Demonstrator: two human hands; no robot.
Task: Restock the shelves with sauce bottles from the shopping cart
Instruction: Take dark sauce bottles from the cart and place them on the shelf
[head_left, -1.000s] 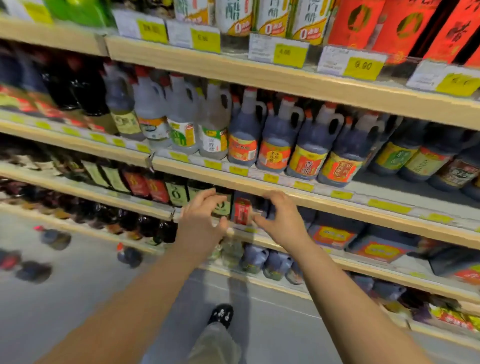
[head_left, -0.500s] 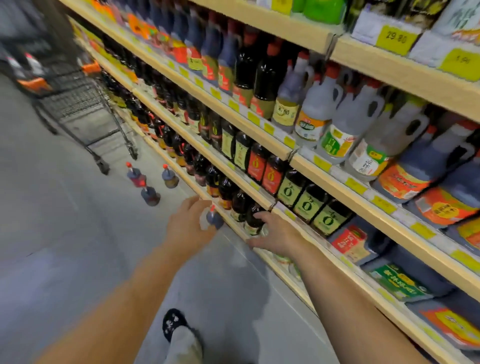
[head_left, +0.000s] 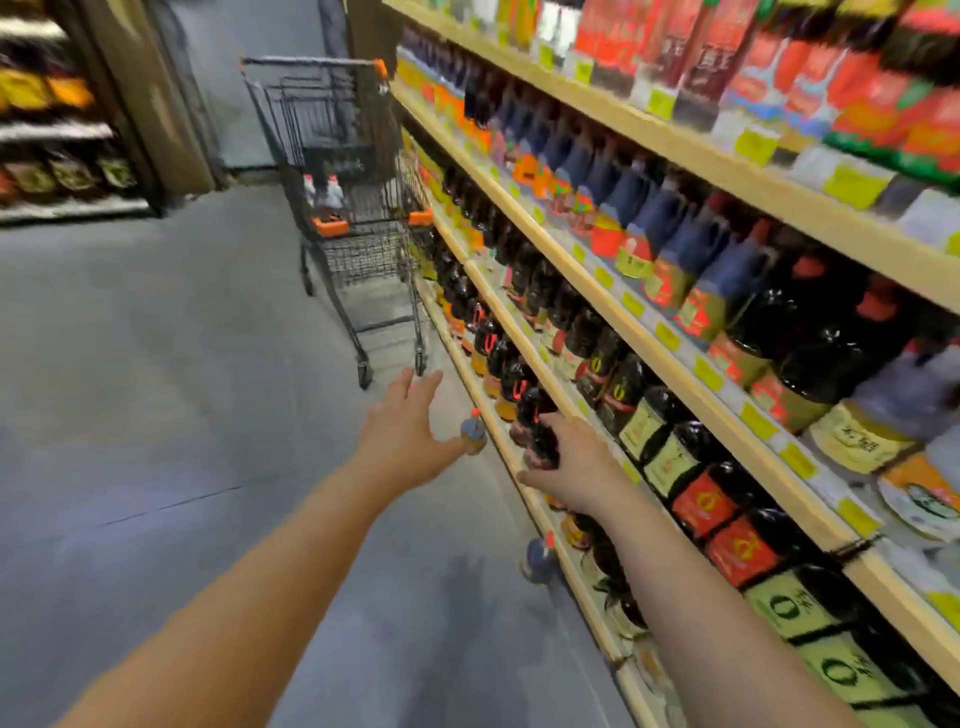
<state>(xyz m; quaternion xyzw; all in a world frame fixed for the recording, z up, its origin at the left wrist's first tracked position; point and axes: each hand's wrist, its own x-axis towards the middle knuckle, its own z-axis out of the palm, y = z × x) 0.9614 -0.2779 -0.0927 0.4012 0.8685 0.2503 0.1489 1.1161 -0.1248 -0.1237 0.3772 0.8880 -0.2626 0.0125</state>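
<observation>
- Along the right side of the aisle, the shelves (head_left: 779, 200) run away from the viewer in several tiers. They are closely packed with dark sauce bottles and jugs behind yellow price tags.
- The floor (head_left: 156, 415) is grey and smooth and fills the left half of the view.
- The shopping cart (head_left: 358, 244) stands farther down the aisle, just beside the shelves and well apart from both hands.
- The left hand (head_left: 405, 436) reaches forward over the floor towards the cart. Its fingers are spread apart and hold nothing.
- The right hand (head_left: 576, 473) lies against a dark bottle (head_left: 541, 444) at the front of a lower shelf. Blur hides whether its fingers clasp the bottle or merely touch it.
- The cart bottles (head_left: 326, 193), the stock yet to be shelved, stand upright in the basket. At least two are visible, with pale tops.
- The floor bottles (head_left: 474, 432) are small with red caps. One stands just beyond the left hand; the other is nearer the viewer at the foot of the shelves.
- Handling, by judgement: a full bottle is likely stiff, smooth-walled and heavy for its size, and breakable if glass. It is best gripped around the body below the shoulder and kept upright.
</observation>
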